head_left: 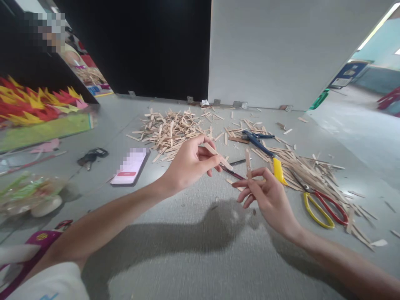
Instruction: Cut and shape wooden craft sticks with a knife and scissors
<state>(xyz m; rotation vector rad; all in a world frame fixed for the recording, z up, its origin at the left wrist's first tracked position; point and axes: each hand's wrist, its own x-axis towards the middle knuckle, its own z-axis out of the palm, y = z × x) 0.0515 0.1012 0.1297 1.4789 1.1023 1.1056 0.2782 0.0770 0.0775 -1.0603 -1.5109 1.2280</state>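
Note:
My left hand (187, 166) pinches a flat wooden craft stick (220, 157) between thumb and fingers, tilted down to the right. Facing it, my right hand (270, 198) grips a shorter wooden stick piece (248, 160) upright between thumb and forefinger, its other fingers loosely spread. The two pieces are apart. Behind my hands, a heap of cut wooden sticks (170, 127) lies on the grey surface (175, 254). A thin dark tool (233, 173) lies between the hands, partly hidden. Longer sticks (296, 166) are strewn to the right.
A blue and yellow-handled tool (259, 143) and scissors (326, 210) with red and yellow handles lie right. Left are a phone (134, 177), keys (90, 157), a plastic bag (34, 191) and red-yellow paper points (37, 104). Black (150, 46) and white (265, 50) panels stand behind; a person is beyond.

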